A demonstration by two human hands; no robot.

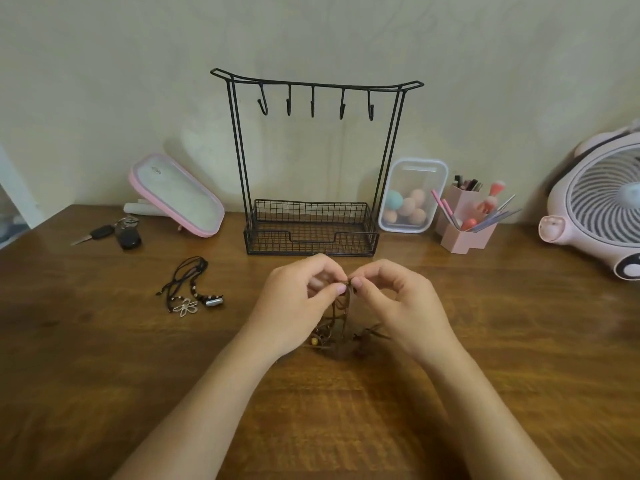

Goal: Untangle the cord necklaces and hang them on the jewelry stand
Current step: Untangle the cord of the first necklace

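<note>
- Two forearms enter from the bottom edge, and the two hands meet above mid-table.
- Left hand point(298, 299) and right hand point(398, 303) each pinch the top of one brown cord tangle point(341, 323) — its beaded lower end rests on the wooden table point(104, 341). How many necklaces it holds cannot be told.
- One black cord bundle point(190, 289) lies well apart to the left, touched by neither hand.
- One jewelry stand point(311, 216) rises just behind the hands, with five hooks above one wire basket.
- Bare tabletop spreads to both sides — keys point(114, 233), a clear box point(412, 195), a brush holder point(464, 233) and a fan point(602, 206) line the far edge.
</note>
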